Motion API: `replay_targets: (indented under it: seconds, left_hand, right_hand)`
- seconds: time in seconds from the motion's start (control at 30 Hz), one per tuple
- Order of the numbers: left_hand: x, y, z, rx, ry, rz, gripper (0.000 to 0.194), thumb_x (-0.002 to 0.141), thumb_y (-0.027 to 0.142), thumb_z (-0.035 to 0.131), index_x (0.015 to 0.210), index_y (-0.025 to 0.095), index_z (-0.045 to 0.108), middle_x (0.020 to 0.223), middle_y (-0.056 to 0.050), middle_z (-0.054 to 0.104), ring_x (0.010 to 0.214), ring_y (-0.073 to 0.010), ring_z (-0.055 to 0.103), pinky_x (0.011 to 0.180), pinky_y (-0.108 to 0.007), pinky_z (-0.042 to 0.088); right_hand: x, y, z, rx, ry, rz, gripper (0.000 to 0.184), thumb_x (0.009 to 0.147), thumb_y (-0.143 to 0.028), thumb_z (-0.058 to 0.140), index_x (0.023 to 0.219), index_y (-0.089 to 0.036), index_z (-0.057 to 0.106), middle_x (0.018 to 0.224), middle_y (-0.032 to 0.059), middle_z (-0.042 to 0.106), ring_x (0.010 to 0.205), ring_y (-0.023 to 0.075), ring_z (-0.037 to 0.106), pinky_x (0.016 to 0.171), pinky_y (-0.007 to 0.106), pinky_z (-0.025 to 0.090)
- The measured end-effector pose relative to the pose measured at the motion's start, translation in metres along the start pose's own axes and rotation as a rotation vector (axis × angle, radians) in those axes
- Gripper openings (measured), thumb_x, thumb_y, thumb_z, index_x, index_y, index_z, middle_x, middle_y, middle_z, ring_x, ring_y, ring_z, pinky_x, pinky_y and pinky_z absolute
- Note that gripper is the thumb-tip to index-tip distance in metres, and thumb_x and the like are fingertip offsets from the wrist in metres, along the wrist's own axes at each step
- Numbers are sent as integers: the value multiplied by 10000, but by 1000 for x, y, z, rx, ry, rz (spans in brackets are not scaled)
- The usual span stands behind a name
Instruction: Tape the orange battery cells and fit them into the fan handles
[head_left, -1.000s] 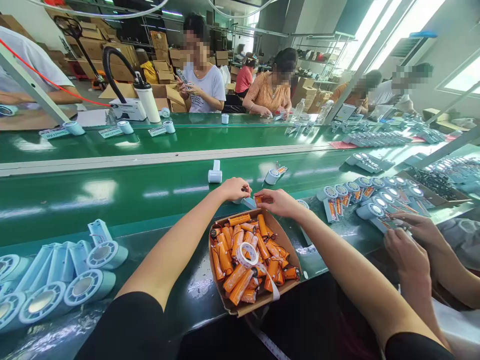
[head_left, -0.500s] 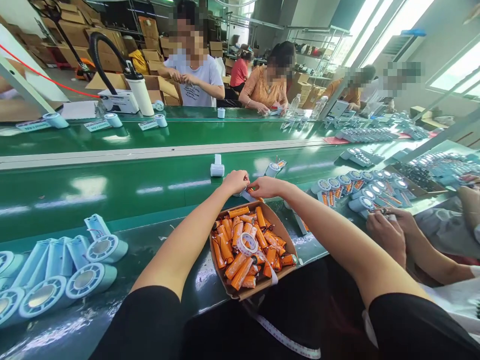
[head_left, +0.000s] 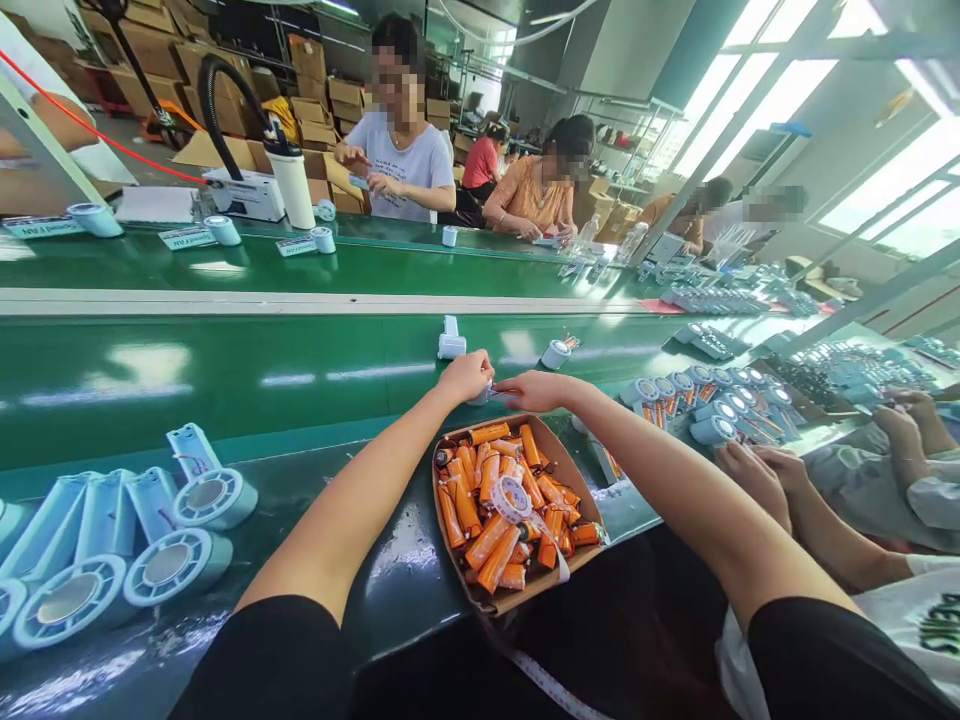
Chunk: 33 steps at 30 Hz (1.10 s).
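Above the far rim of a cardboard tray (head_left: 568, 447), my left hand (head_left: 465, 378) is closed around a small light-blue fan housing (head_left: 478, 397), mostly covered by the fingers. My right hand (head_left: 538, 390) is beside it, with its fingertips pinched together at the housing's right side; what they pinch is too small to make out. Orange-wrapped batteries (head_left: 489, 546) with thin wires fill the tray below my hands. On top of them lies a roll of white printed tape (head_left: 498, 497), its loose end trailing over the tray's edge.
Light-blue fan housings (head_left: 176, 562) lie in a row at left. Two more units, a white-blue housing (head_left: 451, 346) and one with wires (head_left: 556, 353), sit on the green conveyor belt (head_left: 345, 400). At right, a co-worker's hands (head_left: 754, 478) work beside rows of fans (head_left: 682, 385). Other people sit across.
My hands remain together at the fan housing, while the orange piece seen by my right fingers no longer shows. The view has shifted slightly. Across the belt, a person's hands have moved apart.
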<state>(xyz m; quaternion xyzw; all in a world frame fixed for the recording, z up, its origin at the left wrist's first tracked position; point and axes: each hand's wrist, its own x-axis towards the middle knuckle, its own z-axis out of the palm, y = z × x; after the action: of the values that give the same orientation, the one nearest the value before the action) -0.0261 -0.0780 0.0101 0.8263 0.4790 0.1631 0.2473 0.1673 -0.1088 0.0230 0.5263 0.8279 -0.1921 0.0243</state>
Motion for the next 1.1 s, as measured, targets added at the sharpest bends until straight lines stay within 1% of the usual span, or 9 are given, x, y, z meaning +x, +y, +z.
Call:
replay_targets:
  seconds: [0.13,0.23,0.37,0.53,0.63,0.73,0.83,0.93,1.1]
  left_hand:
    - [-12,3,-2,13,32,11,130,989,225,576,1022,246,700,1076,-54,805,1032,-229,725,849,-318,541]
    - [-24,10,-1,38,30,34,94,971,237,618,983,253,710,1056,-47,801,1104,-249,701,854,-325,537]
    - [-33,13,-2,74,35,28,100,967,222,623,987,254,715,1069,-53,796,1187,-276,662,841,-332,534]
    - [-36,5,-8,81,45,3,118,988,256,615,1034,255,724,1062,-53,794,1080,-246,691,837,-326,540]
    - [-34,4,-7,99,63,-15,150,1006,280,588,1069,257,723,1100,-62,788,1129,-250,678,854,-322,540]
    - [-25,8,-5,123,51,-23,147,1004,287,589,1071,260,717,1095,-66,789,1157,-258,672,865,-322,536]
    - [-14,13,-3,142,16,-21,95,977,266,626,1014,262,713,1062,-64,793,1125,-265,691,877,-334,531]
    - [-4,14,-3,153,-7,-30,60,950,262,656,973,266,711,1069,-67,793,1105,-272,704,875,-344,531]
    - [2,6,-6,158,-23,-59,109,942,299,659,1033,276,716,1094,-55,794,1076,-244,718,839,-312,535]
  right_hand:
    - [-11,15,10,363,87,51,571,992,-546,603,1463,-230,667,779,-14,752,647,167,656,705,309,551]
    - [-13,24,22,511,119,99,694,947,-669,611,1409,-157,697,683,-30,684,554,141,560,603,286,506]
    - [-12,27,27,548,104,64,579,906,-683,652,1079,-166,844,814,18,764,706,173,647,693,304,545]
    - [-23,30,22,556,160,44,535,1011,-595,525,1198,-196,828,974,37,818,859,208,713,830,350,580]
    - [-28,31,20,525,223,36,468,986,-549,604,1262,-228,803,1070,43,822,957,230,728,916,375,576]
    - [-26,27,19,361,289,-17,361,896,-444,756,1198,-258,828,1120,57,817,1034,255,731,976,383,563]
    - [-17,20,18,222,319,-67,273,879,-363,789,1121,-252,848,1071,81,813,1009,264,741,975,392,562]
    - [-10,14,20,254,341,-83,186,899,-346,775,1037,-254,860,1044,85,804,1001,259,741,994,396,551]
    - [-2,8,31,402,432,-102,79,836,-305,813,889,-252,837,1059,74,796,1078,262,720,1090,417,503]
